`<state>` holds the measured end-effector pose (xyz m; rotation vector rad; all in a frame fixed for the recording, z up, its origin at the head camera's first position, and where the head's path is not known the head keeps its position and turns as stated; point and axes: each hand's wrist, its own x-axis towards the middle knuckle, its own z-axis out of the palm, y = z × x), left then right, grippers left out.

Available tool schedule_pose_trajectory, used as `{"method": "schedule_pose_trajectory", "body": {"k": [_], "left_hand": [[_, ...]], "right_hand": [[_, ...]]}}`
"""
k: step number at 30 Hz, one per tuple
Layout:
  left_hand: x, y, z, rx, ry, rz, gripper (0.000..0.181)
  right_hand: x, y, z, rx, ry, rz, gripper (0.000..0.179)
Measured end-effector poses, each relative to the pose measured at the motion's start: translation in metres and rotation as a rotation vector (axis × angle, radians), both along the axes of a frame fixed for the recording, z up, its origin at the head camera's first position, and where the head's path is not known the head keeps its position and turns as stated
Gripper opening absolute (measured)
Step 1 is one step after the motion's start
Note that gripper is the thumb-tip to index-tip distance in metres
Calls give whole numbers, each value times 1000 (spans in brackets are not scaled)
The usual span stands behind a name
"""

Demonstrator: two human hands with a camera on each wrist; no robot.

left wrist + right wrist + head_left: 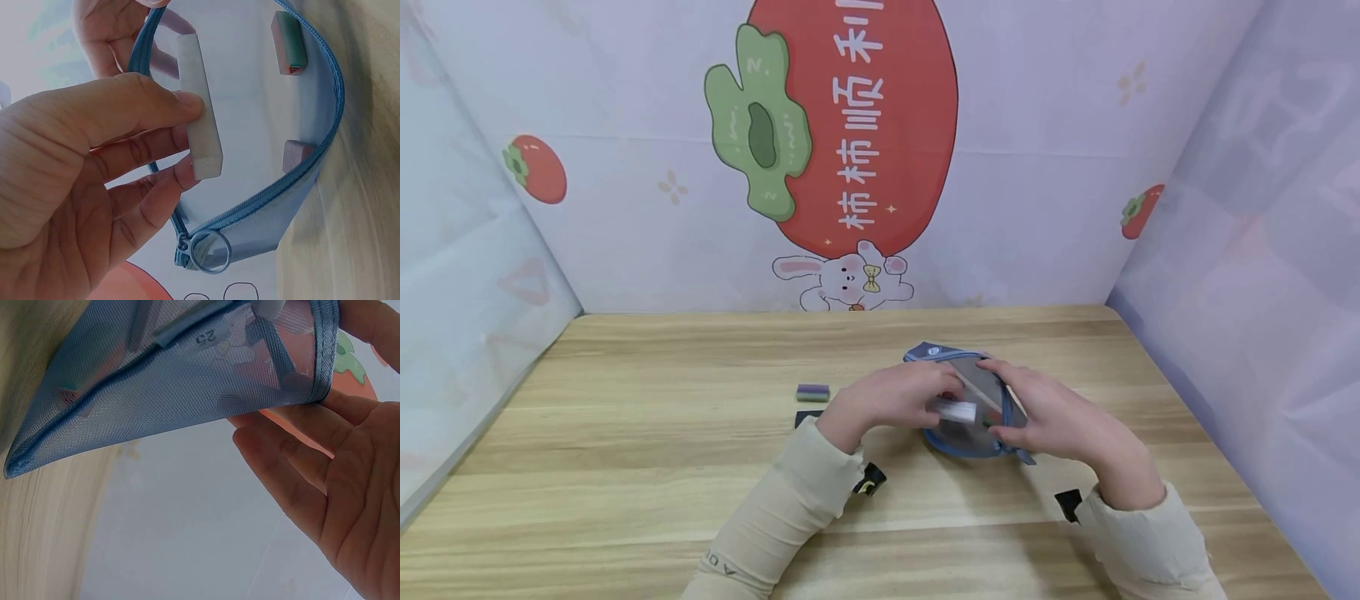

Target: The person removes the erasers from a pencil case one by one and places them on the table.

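My left hand [898, 396] pinches a white oblong block [205, 140], eraser-like, between thumb and fingertips. It hangs at the open mouth of a blue-grey mesh zipper pouch [964, 440]. My right hand [1052, 417] grips the pouch's rim on the right side, with fingers along the outer wall in the right wrist view and the mouth spread wide. Inside the pouch, a green-and-red block [290, 44] and a small brownish block [296, 155] rest against the mesh. A ring pull hangs from the zipper [250, 215].
On the wooden table [662, 467], a purple-and-green striped block [813, 392] lies left of the pouch. A dark flat piece [806, 417] sits just nearer, partly hidden by my left wrist. A printed backdrop [1037, 225] stands behind the table's far edge.
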<state>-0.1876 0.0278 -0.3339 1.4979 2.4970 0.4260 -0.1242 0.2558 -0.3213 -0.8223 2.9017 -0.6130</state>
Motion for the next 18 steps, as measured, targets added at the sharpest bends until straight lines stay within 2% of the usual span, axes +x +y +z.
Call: {"method": "schedule_pose_trajectory", "body": {"k": [7, 14, 18], "left_hand": [[0, -3, -2, 17, -7, 12, 31], [1, -7, -2, -4, 19, 9, 30], [1, -12, -2, -15, 13, 28, 29]], "right_hand": [[0, 0, 0, -7, 0, -7, 78], [0, 0, 0, -5, 14, 1, 77], [0, -1, -1, -3, 21, 4, 77]]}}
